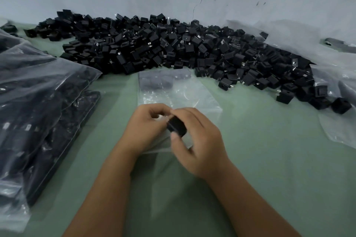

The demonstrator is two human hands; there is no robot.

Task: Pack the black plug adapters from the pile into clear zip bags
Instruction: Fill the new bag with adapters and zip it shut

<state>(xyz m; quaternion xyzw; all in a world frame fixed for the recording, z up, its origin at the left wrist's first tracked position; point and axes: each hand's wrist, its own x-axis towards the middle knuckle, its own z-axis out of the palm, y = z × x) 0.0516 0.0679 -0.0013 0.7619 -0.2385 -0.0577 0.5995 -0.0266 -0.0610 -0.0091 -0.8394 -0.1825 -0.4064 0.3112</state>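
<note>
Two hands: right hand (194, 136) pinches one black adapter (176, 126); left hand (148, 127) pinches one clear bag (179, 94).

left hand (148, 127): bare, no ring | right hand (198, 140): bare, short thumbnail | forearms: bare, unsleeved

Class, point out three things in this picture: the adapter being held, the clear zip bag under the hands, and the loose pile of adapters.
held adapter (176, 126), head view, on its black body between the fingers.
clear zip bag (185, 92), head view, on its clear middle.
pile of adapters (173, 48), head view, at the heap's centre.
</note>
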